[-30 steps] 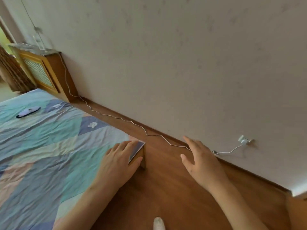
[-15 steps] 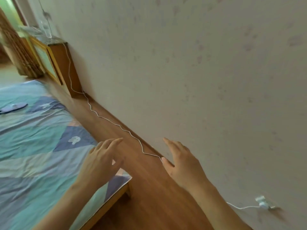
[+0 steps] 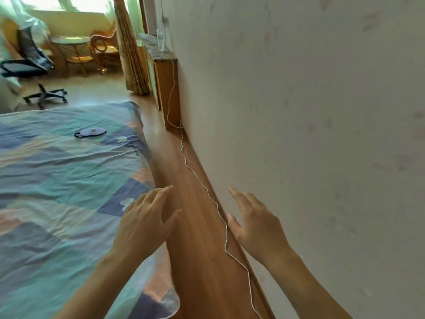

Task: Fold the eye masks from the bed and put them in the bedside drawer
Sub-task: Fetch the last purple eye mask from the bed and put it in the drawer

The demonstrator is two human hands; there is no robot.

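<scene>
Both my hands are out in front of me, and neither holds anything: my left hand (image 3: 143,223) hangs over the near edge of the bed (image 3: 57,180), fingers straight and slightly spread, palm down; my right hand (image 3: 255,223) is raised beside the wall (image 3: 310,134), fingers extended and loose, thumb out. One eye mask (image 3: 90,132) lies flat on the patchwork bedsheet, far up the bed and well apart from both hands, its dark strap looped at the left end, unfolded. Between bed and wall runs a strip of wooden floor (image 3: 195,238), and a thin white cable (image 3: 202,187) snakes along it beside the skirting, passing between my hands and climbing up the side of the wooden bedside cabinet (image 3: 166,88) against the wall at the far end. From here I see only the cabinet's side and a sliver of its front, so I cannot tell whether a drawer is open or what it holds. Something pale and blurred sits on its top. Beyond it: a bamboo curtain (image 3: 131,54), a black office chair (image 3: 30,65), and a rattan chair (image 3: 102,49) by the bright window.
</scene>
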